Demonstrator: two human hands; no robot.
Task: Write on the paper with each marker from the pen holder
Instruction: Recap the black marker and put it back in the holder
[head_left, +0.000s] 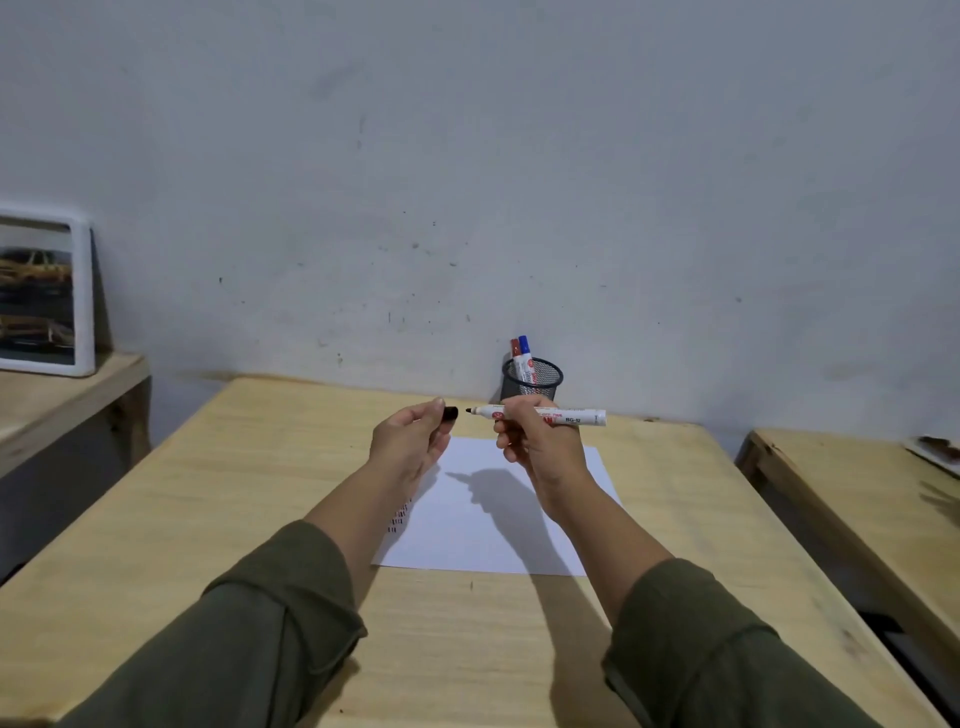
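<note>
A: What is the right hand (537, 441) doing?

B: It is wrapped around the barrel of a white marker (540, 415), held level above the paper (498, 519), dark tip pointing toward the left hand (410, 441).

A: And the left?

B: It pinches the marker's dark cap (450, 413) between thumb and fingertips — the cap sits just off the tip, a small gap between them, not touching.

A: Where does the paper lie?

B: Flat on the wooden table (234, 493), below both hands, with their shadow falling across it. A few small dark marks (401, 517) show near its left edge, beside the left forearm.

A: The pen holder?

B: A black mesh cup (532, 378) beyond the paper's far edge, against the wall (467, 156), partly hidden behind the right hand. A red-capped marker (515, 348) and a blue-capped marker (525, 358) stand in it, caps up — touching each other.

A: Anything else?

B: Far left of the paper, a white-framed picture (44, 293) leans on a separate table.
</note>
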